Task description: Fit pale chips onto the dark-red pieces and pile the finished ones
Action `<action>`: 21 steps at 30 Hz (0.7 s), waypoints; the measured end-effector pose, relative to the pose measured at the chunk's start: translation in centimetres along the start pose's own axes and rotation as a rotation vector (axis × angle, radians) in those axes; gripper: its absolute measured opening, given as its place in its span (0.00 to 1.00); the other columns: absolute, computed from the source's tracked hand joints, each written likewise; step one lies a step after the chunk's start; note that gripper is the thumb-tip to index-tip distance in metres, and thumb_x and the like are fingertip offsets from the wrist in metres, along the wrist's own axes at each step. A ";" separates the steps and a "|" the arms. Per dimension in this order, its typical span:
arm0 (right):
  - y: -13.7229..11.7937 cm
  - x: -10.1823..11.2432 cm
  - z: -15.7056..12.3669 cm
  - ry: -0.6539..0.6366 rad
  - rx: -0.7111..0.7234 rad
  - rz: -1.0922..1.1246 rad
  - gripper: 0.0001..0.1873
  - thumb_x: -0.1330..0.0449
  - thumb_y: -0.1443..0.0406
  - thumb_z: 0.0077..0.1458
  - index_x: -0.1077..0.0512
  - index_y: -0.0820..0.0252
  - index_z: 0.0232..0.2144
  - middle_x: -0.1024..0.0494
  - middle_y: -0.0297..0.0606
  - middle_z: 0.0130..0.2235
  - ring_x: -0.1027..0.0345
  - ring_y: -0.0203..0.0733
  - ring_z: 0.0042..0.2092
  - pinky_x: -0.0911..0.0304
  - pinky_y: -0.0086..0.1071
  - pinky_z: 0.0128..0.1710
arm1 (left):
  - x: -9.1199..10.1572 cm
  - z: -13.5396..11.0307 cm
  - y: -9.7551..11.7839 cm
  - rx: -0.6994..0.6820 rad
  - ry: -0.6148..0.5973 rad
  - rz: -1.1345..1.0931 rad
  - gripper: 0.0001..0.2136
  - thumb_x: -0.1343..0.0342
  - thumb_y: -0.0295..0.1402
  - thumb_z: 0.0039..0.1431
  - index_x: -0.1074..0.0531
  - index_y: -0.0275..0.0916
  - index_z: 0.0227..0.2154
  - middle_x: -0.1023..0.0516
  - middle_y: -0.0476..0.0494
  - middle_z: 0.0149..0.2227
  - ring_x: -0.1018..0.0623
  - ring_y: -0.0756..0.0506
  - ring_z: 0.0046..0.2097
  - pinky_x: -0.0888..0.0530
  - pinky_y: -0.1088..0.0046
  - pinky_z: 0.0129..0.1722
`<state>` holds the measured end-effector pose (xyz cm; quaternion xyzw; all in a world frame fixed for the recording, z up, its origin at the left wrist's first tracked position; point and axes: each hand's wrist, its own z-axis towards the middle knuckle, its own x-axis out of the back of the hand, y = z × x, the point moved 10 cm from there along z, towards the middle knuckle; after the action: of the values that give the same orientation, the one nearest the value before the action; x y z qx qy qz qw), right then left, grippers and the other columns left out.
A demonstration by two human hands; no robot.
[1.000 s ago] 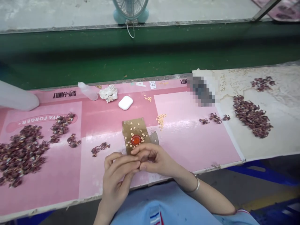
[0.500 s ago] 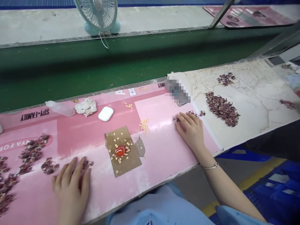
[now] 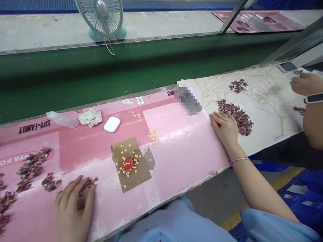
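Note:
My left hand (image 3: 73,208) rests on the pink mat (image 3: 176,168) with its fingers spread. A few small dark-red, claw-like pieces (image 3: 90,183) lie between its thumb and forefinger, partly hidden. A small cluster of the same pieces (image 3: 51,182) sits just left of it. My right hand (image 3: 225,130), fingers stretched out and palm down, lies at the mat's right border, beside a big pile of these pieces (image 3: 237,117). Whatever is under its fingers is hidden. Between my hands, a brown card (image 3: 141,176) carries a shiny red blob (image 3: 128,164) and scattered beige heart-shaped bits (image 3: 129,145).
More dark-red pieces (image 3: 31,166) lie at far left. A white case (image 3: 112,124), crumpled white lump (image 3: 90,117) and translucent bottle (image 3: 62,120) line the back. A fan (image 3: 102,16) stands beyond the green belt (image 3: 101,74). Another person's hand (image 3: 306,83) is at right.
My right hand has moved right, from the mat toward the big pile; the loose pieces formerly by its fingers no longer show. My left hand barely shifts. Another person's hand has appeared at right.

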<state>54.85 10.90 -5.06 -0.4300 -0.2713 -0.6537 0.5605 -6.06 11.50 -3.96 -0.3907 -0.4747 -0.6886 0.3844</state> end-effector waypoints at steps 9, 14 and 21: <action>-7.6 1.8 0.9 0.077 0.093 0.108 0.16 0.47 0.59 0.67 0.20 0.56 0.44 0.15 0.45 0.45 0.22 0.52 0.49 0.29 0.49 0.53 | 0.3 0.4 0.2 0.112 0.029 -0.090 0.11 0.47 0.45 0.66 0.27 0.44 0.41 0.19 0.33 0.45 0.21 0.31 0.50 0.30 0.41 0.58; -21.6 -1.6 -0.1 -0.268 0.415 0.451 0.16 0.47 0.63 0.69 0.24 0.56 0.54 0.17 0.44 0.50 0.23 0.47 0.51 0.26 0.46 0.54 | 0.4 0.5 0.1 0.111 0.065 -0.103 0.11 0.47 0.44 0.66 0.26 0.44 0.38 0.17 0.37 0.38 0.20 0.35 0.39 0.29 0.41 0.57; -26.7 -2.3 -0.7 -0.334 0.576 0.575 0.19 0.50 0.71 0.69 0.22 0.56 0.52 0.17 0.40 0.52 0.24 0.45 0.57 0.26 0.45 0.59 | 0.9 -0.3 0.2 0.113 0.138 -0.132 0.06 0.43 0.41 0.64 0.25 0.46 0.37 0.17 0.42 0.35 0.20 0.38 0.39 0.28 0.47 0.58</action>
<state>28.90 17.41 -4.00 -0.4141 -0.3985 -0.2903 0.7651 -6.29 11.03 -3.11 -0.2879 -0.5101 -0.7097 0.3913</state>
